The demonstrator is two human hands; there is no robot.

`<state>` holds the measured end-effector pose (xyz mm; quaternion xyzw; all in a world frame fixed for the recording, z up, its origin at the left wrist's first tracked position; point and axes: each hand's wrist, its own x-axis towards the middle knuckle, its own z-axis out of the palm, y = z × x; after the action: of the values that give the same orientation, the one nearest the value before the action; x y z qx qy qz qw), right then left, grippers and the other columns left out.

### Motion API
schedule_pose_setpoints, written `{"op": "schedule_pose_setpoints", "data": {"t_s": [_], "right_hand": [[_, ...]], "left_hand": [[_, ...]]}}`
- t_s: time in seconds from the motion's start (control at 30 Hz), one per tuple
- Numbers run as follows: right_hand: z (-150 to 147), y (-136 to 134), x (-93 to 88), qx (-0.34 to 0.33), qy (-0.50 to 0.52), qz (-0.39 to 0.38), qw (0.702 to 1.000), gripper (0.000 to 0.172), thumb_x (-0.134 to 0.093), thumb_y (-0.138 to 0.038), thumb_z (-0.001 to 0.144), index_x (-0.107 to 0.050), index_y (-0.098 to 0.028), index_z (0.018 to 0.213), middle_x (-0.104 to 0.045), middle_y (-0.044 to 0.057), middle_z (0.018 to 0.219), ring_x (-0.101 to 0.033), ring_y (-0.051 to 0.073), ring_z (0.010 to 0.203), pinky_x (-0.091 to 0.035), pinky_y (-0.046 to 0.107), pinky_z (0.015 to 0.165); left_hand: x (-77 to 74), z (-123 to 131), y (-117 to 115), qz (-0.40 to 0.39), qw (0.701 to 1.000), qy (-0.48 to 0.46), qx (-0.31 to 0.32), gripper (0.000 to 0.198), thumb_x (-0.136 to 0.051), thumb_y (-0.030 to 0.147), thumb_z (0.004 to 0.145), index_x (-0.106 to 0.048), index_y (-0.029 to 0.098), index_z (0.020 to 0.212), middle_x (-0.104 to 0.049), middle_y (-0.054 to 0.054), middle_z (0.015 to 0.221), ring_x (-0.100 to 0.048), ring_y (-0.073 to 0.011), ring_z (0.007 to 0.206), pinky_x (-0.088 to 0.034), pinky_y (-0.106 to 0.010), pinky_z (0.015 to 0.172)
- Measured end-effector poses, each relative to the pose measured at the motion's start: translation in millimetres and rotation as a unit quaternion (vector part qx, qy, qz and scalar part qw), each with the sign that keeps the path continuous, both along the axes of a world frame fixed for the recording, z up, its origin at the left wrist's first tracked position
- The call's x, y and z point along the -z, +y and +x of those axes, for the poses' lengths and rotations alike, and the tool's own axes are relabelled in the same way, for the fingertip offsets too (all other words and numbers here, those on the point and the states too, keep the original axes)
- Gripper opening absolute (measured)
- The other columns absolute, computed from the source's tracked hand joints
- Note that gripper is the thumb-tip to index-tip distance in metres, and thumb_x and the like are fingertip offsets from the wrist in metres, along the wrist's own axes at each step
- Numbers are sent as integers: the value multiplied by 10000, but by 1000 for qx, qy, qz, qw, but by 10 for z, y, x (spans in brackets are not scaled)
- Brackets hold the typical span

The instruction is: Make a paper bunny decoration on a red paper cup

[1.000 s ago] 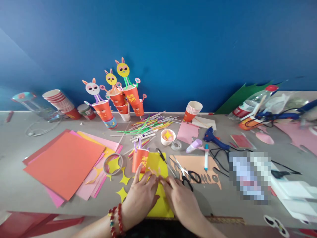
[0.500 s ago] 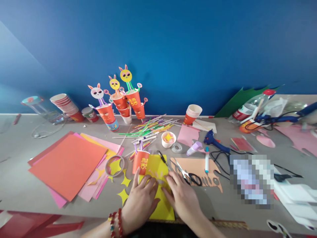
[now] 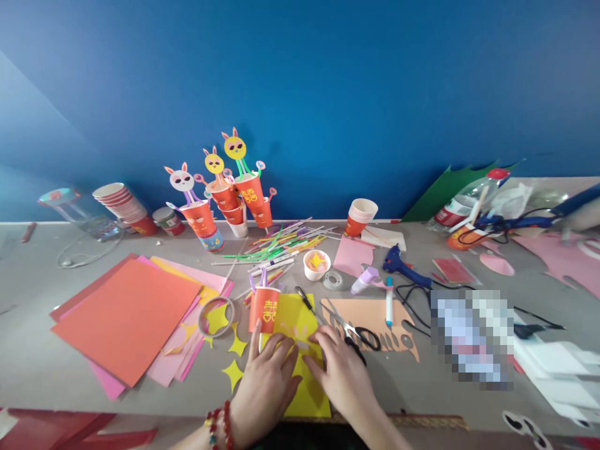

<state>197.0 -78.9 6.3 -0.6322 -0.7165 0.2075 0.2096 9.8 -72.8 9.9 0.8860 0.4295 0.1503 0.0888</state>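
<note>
Both my hands rest on a yellow sheet of paper (image 3: 300,322) at the table's near edge. My left hand (image 3: 265,381), with a red bead bracelet at the wrist, lies flat on it with fingers spread. My right hand (image 3: 340,372) also lies flat, its fingertips meeting the left hand's around a small pale piece on the sheet. An orange paper cup (image 3: 265,308) with purple sticks in it stands just beyond my left hand. Black-handled scissors (image 3: 354,330) lie on a tan cut-out sheet (image 3: 375,315) just right of my right hand.
A stack of orange, pink and yellow paper (image 3: 126,315) lies at left, next to a tape ring (image 3: 216,316) and yellow star scraps. Bunny-topped cups (image 3: 220,194), straws, a cup stack (image 3: 360,217), a blue glue gun (image 3: 403,265) and a bottle (image 3: 464,203) stand further back.
The view has shifted slightly; my hands stay on the yellow sheet, with the fingers sliding a little across it.
</note>
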Motion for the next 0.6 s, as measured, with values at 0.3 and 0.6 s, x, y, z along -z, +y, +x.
{"op": "schedule_pose_setpoints", "data": {"t_s": [0.3,0.6], "right_hand": [[183,-179,-160,108,493,-285,815,506,-644,-509,839,-563,-270,1278,-490,109,1465,-701,261,934,-558,228,380],[293,-144,-198,159,612,-316,708,383,-679,-397,853,-642,-246,1204,-603,99,1343,-669,169,802,-512,176,414]], "left_hand": [[-50,-8,-10,4,1000,-1,-5,320,-665,354,888,-620,239,1184,-701,-22,1131,-606,-245,1121,28,-596,1228],[-166,-5,3,16,1000,20,12,307,-619,244,891,-607,221,1196,-697,-29,1143,-608,-242,1124,-20,-579,1236]]}}
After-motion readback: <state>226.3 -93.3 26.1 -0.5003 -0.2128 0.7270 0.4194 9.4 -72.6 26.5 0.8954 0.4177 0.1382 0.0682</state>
